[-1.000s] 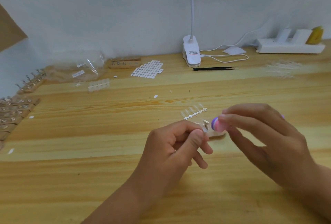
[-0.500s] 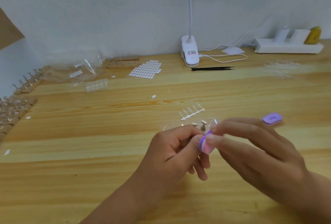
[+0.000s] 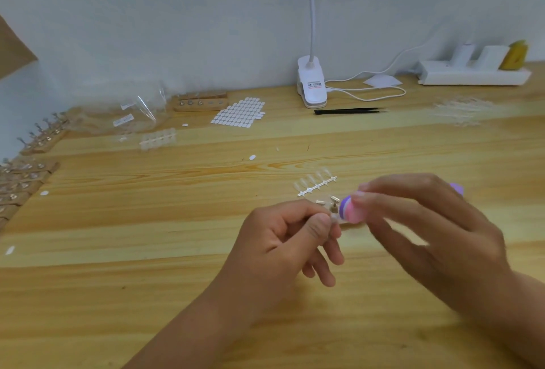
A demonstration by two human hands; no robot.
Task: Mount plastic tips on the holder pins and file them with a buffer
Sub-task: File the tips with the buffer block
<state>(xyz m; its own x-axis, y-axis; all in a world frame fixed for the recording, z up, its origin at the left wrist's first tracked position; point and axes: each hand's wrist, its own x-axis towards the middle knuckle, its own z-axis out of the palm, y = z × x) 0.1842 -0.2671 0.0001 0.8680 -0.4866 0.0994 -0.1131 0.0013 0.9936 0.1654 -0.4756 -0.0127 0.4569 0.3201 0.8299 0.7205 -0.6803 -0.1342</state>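
At table centre, left hand (image 3: 289, 239): thumb and forefinger pinch a small clear plastic tip (image 3: 334, 217), other fingers loosely curled.
Right hand (image 3: 427, 239): at 3 o'clock of the left, fingers grip a rounded pink-and-purple buffer (image 3: 349, 209) just beside the tip.
Table (image 3: 147, 250): pale grained wood; clear tip strip (image 3: 315, 184) at 12 o'clock, white clip lamp (image 3: 311, 82) beyond, by a grey wall (image 3: 177, 15).

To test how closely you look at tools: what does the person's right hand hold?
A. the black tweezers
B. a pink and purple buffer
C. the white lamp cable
B: the right hand pinches the pink and purple buffer, while the black tweezers lie far back by the lamp.
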